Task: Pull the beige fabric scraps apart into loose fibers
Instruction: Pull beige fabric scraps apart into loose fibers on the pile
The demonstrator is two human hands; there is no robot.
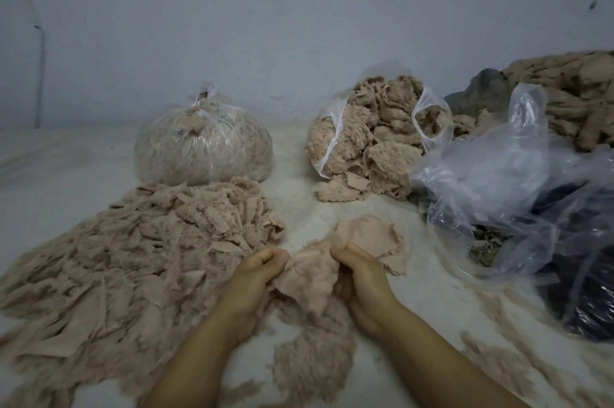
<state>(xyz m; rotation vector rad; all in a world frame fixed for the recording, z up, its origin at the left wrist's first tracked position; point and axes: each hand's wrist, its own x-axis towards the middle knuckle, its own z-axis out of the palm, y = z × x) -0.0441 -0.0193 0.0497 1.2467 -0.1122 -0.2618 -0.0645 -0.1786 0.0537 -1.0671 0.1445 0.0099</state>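
Single head-worn wide view, forward and down, close over both hands (309,278), wall (232,25) beyond.

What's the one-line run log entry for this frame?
left hand: grips beige fabric scrap | right hand: grips same scrap | loose beige fibers: piled below hands | step: pulling apart

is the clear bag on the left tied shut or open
Tied shut. The left bag has its plastic neck gathered into a knot at the top, and the beige scraps fill it into a rounded, closed bundle.

The fabric scraps (312,271) and the heaped pile (133,258) are seen as beige. Clear plastic is shown on the tied bag (202,145); the wall (232,25) is rendered pale grey-blue.
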